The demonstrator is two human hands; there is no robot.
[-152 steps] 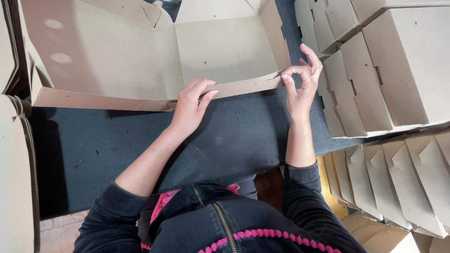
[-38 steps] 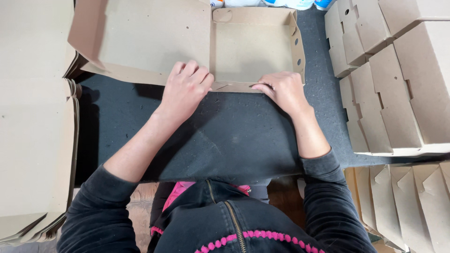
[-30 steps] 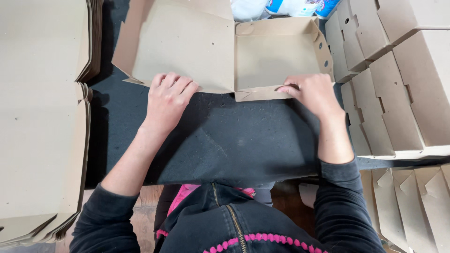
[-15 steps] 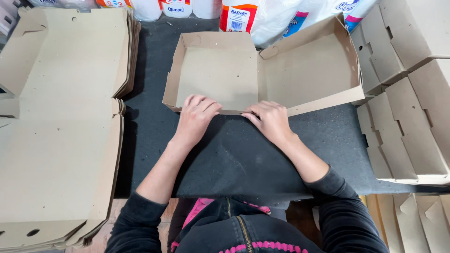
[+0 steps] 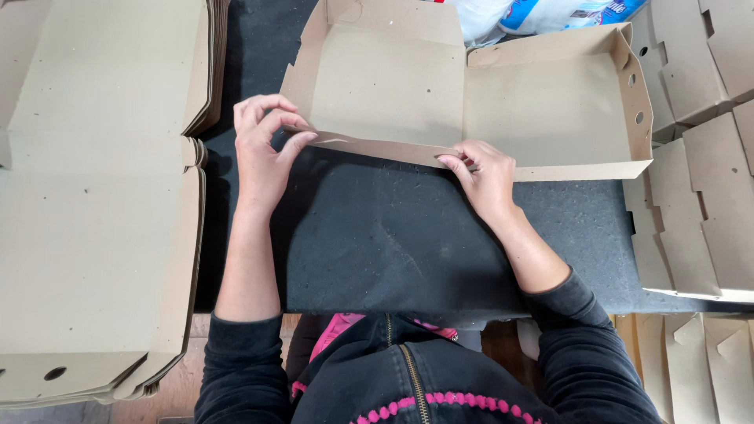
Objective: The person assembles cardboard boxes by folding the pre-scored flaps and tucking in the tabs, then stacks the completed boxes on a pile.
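My left hand (image 5: 263, 153) has its fingers (image 5: 292, 143) pinched on the near-left corner of the cardboard box (image 5: 471, 98), thumb and fingertips grasping the thin front wall where it meets the left side flap. My right hand (image 5: 488, 174) presses on the same front wall at about its middle, fingers (image 5: 454, 162) laid along the edge and curled over it, gripping the strip rather than lying loose.

The box lies open at 12 o'clock from my hands, on the dark worktop (image 5: 377, 235). It has two flat panels side by side, the right one with raised walls and small round holes in its right wall; the left panel's walls are only partly raised. The front wall runs from my left hand across to the box's right corner at about 2 o'clock.

At 9 o'clock, well apart from my left hand, lies a stack of flat box blanks (image 5: 94, 196) covering the left edge of the worktop. At 3 o'clock are rows of folded boxes (image 5: 707, 188) leaning on one another. At 12 to 1 o'clock, beyond the box, white plastic packages (image 5: 542, 14) touch its far wall. My dark sleeves (image 5: 243, 369) and a zipped jacket with pink trim (image 5: 416, 385) sit at 6 o'clock.
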